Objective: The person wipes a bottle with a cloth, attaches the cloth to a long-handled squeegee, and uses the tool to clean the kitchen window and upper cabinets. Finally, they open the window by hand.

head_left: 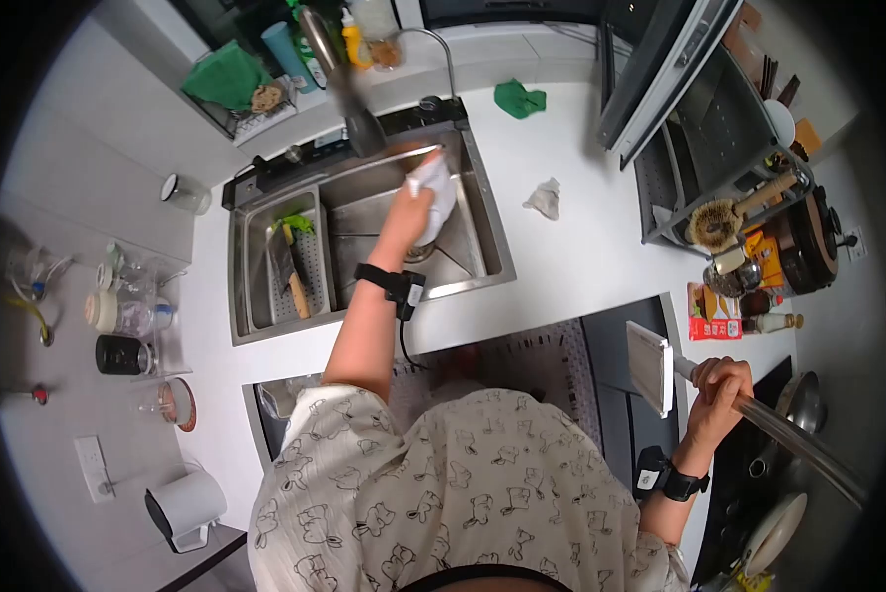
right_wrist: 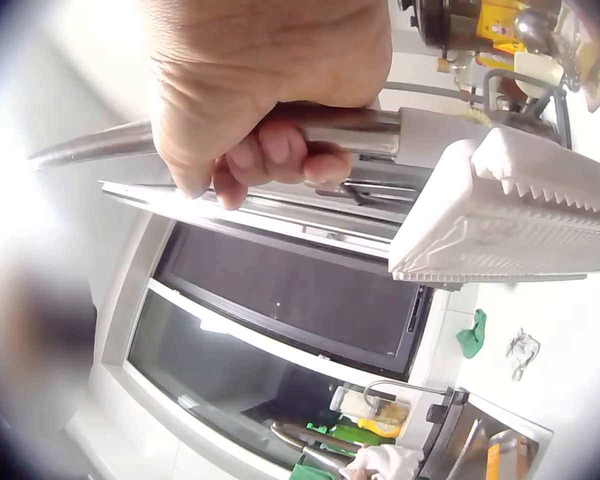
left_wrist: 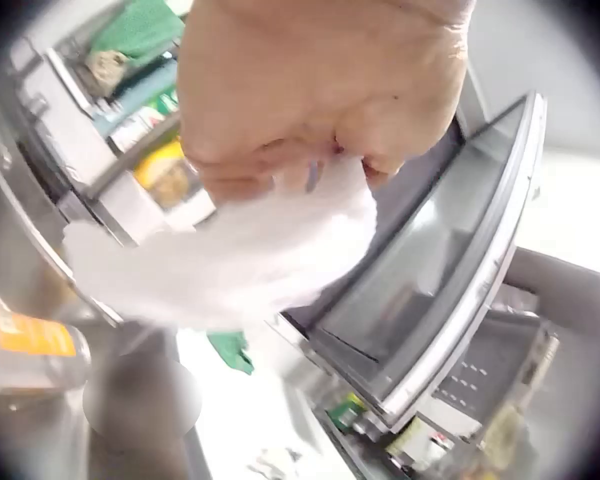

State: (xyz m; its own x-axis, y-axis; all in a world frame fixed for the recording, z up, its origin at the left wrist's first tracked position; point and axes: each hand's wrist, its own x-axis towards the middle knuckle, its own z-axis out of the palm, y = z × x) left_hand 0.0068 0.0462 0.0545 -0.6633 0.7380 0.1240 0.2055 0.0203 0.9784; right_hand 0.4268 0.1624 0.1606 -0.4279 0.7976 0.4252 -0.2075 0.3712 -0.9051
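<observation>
My left hand grips a crumpled white cloth over the right part of the sink. In the left wrist view the cloth hangs out below the curled fingers. At the right, my right hand is wrapped round the metal pole of a mop, close to its flat white head. The right wrist view shows that head with rows of small teeth along its edges. A knife with a wooden handle and some green leaves lie in the perforated sink tray.
The faucet rises behind the sink. On the white counter lie a green cloth and a crumpled grey-white rag. An open window sash juts over a rack at the right. Glass jars line the left wall.
</observation>
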